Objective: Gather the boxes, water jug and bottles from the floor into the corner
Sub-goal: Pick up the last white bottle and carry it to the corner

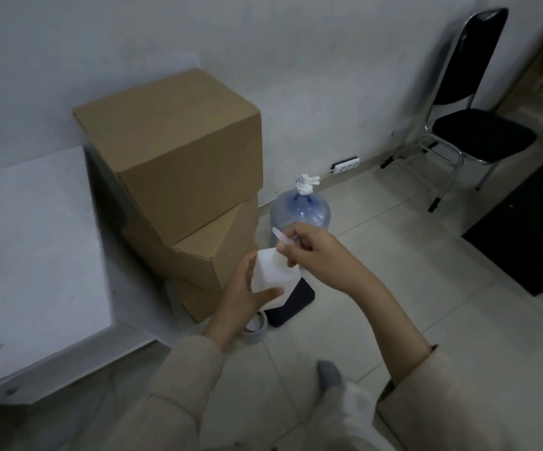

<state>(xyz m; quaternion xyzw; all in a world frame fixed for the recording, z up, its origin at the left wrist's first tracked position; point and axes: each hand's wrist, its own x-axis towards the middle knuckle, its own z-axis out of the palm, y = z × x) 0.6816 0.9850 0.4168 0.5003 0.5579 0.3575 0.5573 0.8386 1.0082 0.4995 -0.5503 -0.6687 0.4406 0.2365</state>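
Note:
Three brown cardboard boxes point(179, 148) stand stacked against the wall, the lower ones skewed. Right beside them a blue water jug point(299, 213) with a white pump top stands upright on the floor. In front of the jug my left hand point(247, 288) holds a white bottle point(271, 271) by its body. My right hand point(312, 252) grips the bottle's pale nozzle top. Both hands hover above the floor, close to the lowest box.
A white table point(32, 255) fills the left. A roll of grey tape point(255, 325) and a flat dark object point(292, 301) lie on the tiles under my hands. A black chair point(478, 131) and a power strip point(345, 164) stand by the wall; a black cabinet point(530, 229) is at right.

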